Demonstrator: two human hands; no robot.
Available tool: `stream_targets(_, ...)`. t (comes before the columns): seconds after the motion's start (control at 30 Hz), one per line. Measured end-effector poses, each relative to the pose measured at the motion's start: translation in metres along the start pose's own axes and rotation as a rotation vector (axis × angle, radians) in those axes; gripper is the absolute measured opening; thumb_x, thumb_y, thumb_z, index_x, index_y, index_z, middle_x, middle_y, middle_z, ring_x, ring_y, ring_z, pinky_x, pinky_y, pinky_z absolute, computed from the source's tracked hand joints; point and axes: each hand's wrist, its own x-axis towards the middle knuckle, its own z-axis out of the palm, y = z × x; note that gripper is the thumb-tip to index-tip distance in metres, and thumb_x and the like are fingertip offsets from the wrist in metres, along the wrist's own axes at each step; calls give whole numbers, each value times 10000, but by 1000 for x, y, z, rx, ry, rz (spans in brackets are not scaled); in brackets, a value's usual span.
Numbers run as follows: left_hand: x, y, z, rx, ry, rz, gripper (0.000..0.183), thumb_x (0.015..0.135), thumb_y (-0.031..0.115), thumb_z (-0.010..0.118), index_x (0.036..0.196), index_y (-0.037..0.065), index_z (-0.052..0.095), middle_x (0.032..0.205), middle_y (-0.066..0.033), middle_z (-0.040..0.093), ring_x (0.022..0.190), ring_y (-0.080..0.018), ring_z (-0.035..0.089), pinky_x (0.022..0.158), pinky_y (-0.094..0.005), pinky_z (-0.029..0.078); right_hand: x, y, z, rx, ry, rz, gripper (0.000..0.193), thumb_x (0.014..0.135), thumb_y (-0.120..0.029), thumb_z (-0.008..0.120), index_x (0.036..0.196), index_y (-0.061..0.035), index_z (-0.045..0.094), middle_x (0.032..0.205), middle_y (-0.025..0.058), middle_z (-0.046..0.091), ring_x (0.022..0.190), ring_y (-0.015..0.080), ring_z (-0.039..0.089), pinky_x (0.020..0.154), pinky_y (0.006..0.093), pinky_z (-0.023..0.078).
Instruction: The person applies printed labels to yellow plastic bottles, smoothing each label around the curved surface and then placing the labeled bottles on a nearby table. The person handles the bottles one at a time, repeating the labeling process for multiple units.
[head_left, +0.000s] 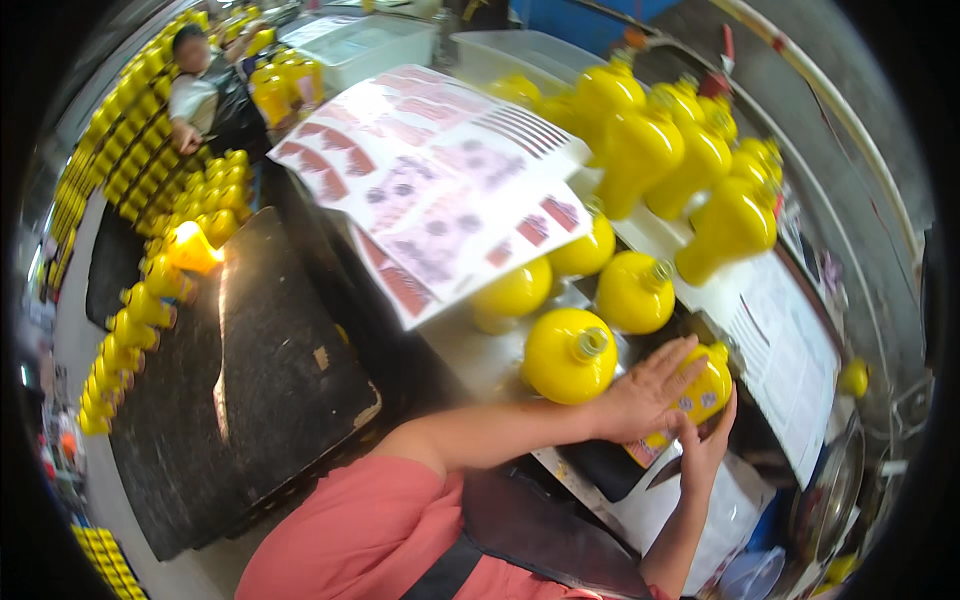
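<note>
A glossy yellow bottle [712, 383] with small printed designs on its side is between my hands at the lower right. My left hand [640, 398] lies on its near-left side, fingers stretched out and apart. From below and the right, my right hand [703, 452] grips the same bottle, its fingers partly hidden behind it. Just left of the hands stands a round yellow bottle [568, 358] with a glass neck. Another round yellow bottle [635, 293] stands behind it. Printed decal sheets [440, 180] spread across the table beyond these bottles.
Several tall yellow bottles [640, 150] crowd the back right. A white printed sheet [775, 340] lies right of my hands. To the left is a worn black table [260, 390], with a row of yellow bottles [130, 335] beyond it. Another person [205, 95] is at the far left.
</note>
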Motion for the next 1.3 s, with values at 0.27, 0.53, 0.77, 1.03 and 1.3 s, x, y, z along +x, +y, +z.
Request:
stream_targets(0.27,5,3,4,18,-51,-51,830,930,200,623,1610,32,177,1659,-270,106,1531,-449,155,1247,-457,204,-13,0,-5,126,-75,38,948,837,-30,689,1626,-107,169,1507,140,414,1100,185,549,886,296,489)
stream_targets(0.53,7,11,-7,-30,-108,-102,814,944,196,614,1613,59,170,1665,-261,89,1546,-427,138,1235,-450,240,-8,8,0,255,-104,-10,902,892,-45,698,1621,-97,170,1563,145,355,1381,273,441,1132,387,390)
stream_targets(0.77,8,11,-8,20,-122,-95,797,972,235,586,1612,42,153,1669,-263,58,1551,-419,123,1246,-445,205,-10,10,9,267,-35,-75,890,891,-74,719,1608,-83,193,1587,165,314,1384,287,439,1138,396,393)
stream_targets(1.03,7,12,-6,44,-105,-105,812,961,246,588,1610,43,145,1673,-251,51,1555,-415,118,1213,-464,284,-17,7,6,298,-85,-23,861,903,-49,652,1617,-84,172,1618,177,273,1418,299,398,1170,412,346)
stream_targets(1.3,5,18,-7,21,-96,-176,876,954,283,624,1620,68,98,1668,-264,67,1546,-419,153,1204,-479,300,-18,13,0,195,-83,-72,831,930,-123,672,1617,-85,206,1578,184,344,1303,269,488,987,347,479)
